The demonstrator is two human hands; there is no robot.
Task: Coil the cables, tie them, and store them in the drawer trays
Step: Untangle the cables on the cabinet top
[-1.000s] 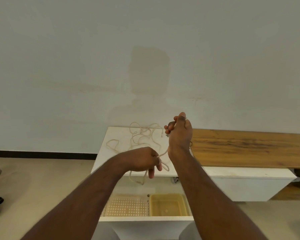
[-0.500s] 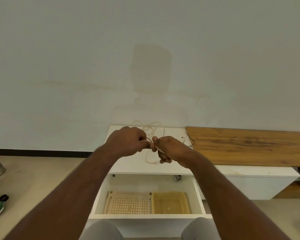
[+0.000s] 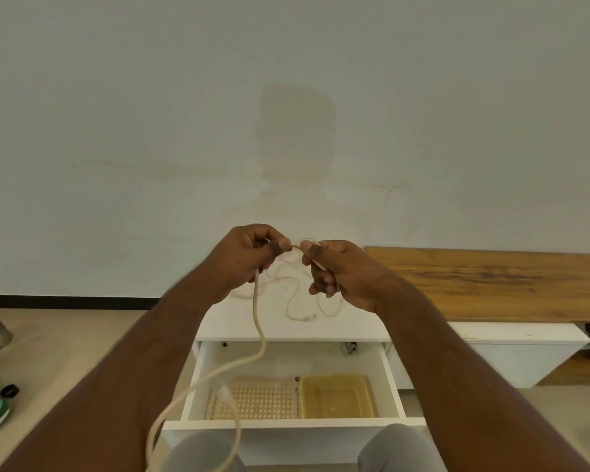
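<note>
The cream cable [image 3: 259,321] is now pinched by the left hand [image 3: 249,255] and right hand [image 3: 334,272], drawn together since a second ago; a loop hangs before the open drawer [image 3: 394,379], so coiling is only started.

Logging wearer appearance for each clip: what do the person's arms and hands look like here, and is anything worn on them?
Both forearms are bare to the frame's edge: no sleeves, gloves or watch show. No rings or markings are visible on the left hand or the right hand. The fingernails look short. Grey trousers cover the knees at the bottom edge.
</note>
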